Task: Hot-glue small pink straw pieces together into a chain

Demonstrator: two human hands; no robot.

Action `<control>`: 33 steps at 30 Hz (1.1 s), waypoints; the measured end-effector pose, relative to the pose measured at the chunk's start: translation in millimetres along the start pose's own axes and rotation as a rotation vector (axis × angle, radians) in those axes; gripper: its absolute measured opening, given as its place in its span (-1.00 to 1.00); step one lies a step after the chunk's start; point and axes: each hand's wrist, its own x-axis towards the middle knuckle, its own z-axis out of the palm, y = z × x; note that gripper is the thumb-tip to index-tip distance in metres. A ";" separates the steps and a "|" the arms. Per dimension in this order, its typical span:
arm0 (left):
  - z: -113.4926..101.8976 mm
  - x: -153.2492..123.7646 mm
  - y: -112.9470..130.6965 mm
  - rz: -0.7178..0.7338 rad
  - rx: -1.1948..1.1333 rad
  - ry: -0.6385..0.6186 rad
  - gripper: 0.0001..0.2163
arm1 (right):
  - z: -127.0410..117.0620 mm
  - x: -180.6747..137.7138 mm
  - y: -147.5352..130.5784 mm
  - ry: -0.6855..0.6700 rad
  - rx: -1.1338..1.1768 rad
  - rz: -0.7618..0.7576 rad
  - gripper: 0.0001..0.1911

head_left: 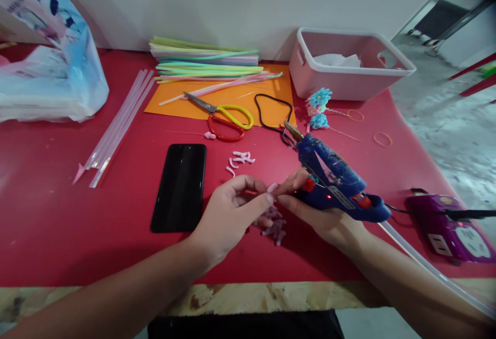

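Observation:
My left hand (228,217) pinches a small pink pipe cleaner piece (273,187) between thumb and fingertips. The fingertips of my right hand (329,225) meet it at the same piece. That right hand also holds a blue hot glue gun (333,168), its nozzle pointing up and left and its red light lit. A clear glue stick (422,261) sticks out of the gun's back end. Short pink pipe cleaner pieces (276,230) lie beneath my hands, and several more cut pieces (242,158) lie just beyond. My fingers partly hide the pinched piece.
Nearby lie a black phone (180,189), scissors (220,114), clear glue sticks (120,127) and pipe cleaners (205,60) on orange card (271,80). Behind the gun are blue flowers (320,97) and a pink basket (341,83). A purple power box (445,225) is right, a plastic bag (81,70) left.

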 end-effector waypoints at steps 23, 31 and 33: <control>4.0 -12.0 -7.1 -0.163 -0.087 -0.327 -0.60 | -9.9 -5.4 -17.2 -0.324 0.443 0.159 -0.67; -2.3 -6.8 -6.3 -0.124 -0.200 -0.168 -0.69 | -15.9 -2.3 -11.2 -0.233 0.433 0.159 -0.65; -1.9 -6.6 -4.3 -0.101 -0.196 -0.153 -0.68 | -16.8 -1.1 -10.5 -0.241 0.418 0.136 -0.65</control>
